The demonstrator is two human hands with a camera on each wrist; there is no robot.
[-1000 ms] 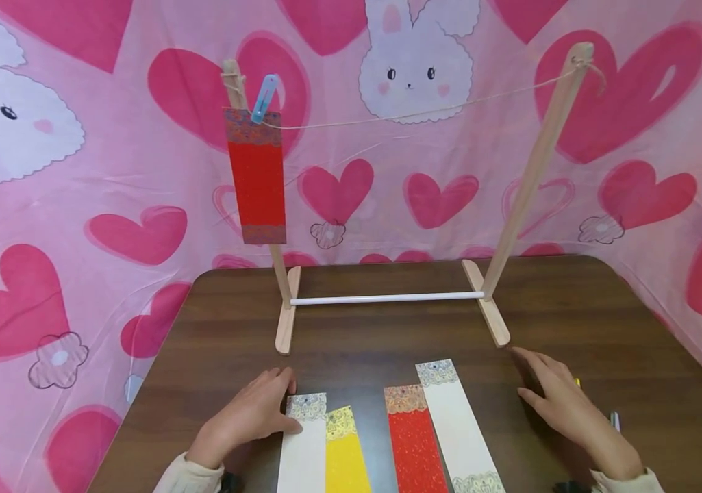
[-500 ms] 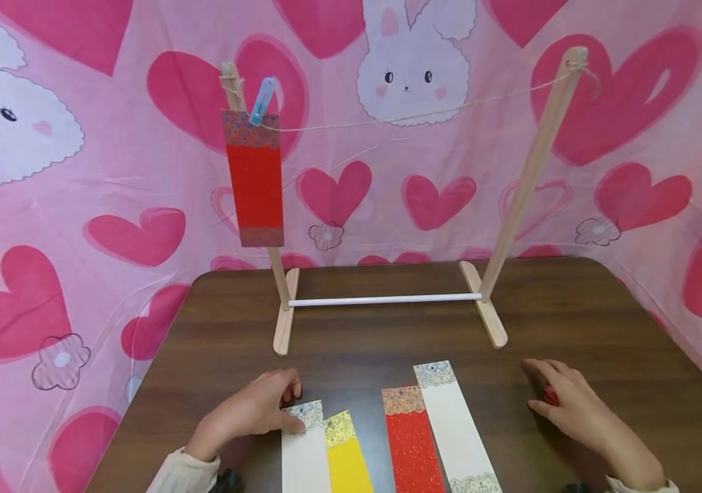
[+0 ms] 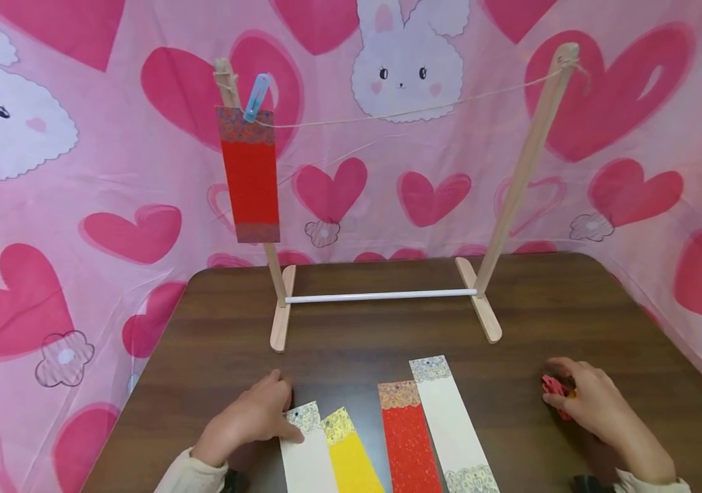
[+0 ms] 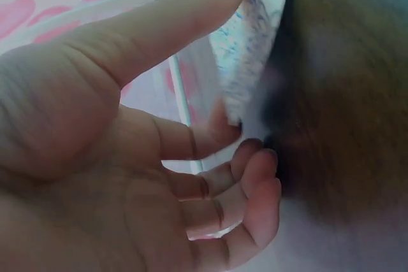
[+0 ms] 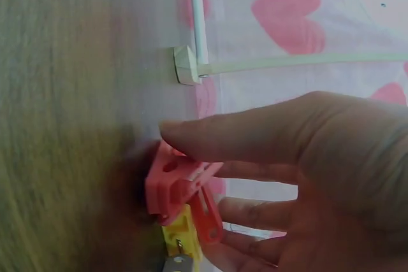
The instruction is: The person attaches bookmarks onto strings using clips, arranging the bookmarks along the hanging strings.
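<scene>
In the head view my left hand (image 3: 252, 417) pinches the upper left corner of a white paper strip (image 3: 309, 460) with a patterned end. The left wrist view shows my thumb above that strip (image 4: 245, 49), my index fingertip at its corner and the other fingers curled. Off to the right, my right hand (image 3: 602, 404) is on a small cluster of clothespins at the tabletop. Thumb and fingers hold a pink clothespin (image 5: 167, 186); a yellow clothespin (image 5: 180, 234) and a grey one (image 5: 178, 263) sit beside it, and the palm partly hides the cluster.
A yellow strip (image 3: 353, 462), a red strip (image 3: 411, 445) and another white strip (image 3: 454, 424) lie between my hands. Behind them stands a wooden frame (image 3: 523, 168) with a string (image 3: 381, 118). A red strip (image 3: 251, 181) hangs there by a blue clothespin (image 3: 256, 97).
My right hand has moved right and toward me, onto the clothespins, which now show at its thumb. The white strip under my left hand has turned slightly; that hand stays nearly in place.
</scene>
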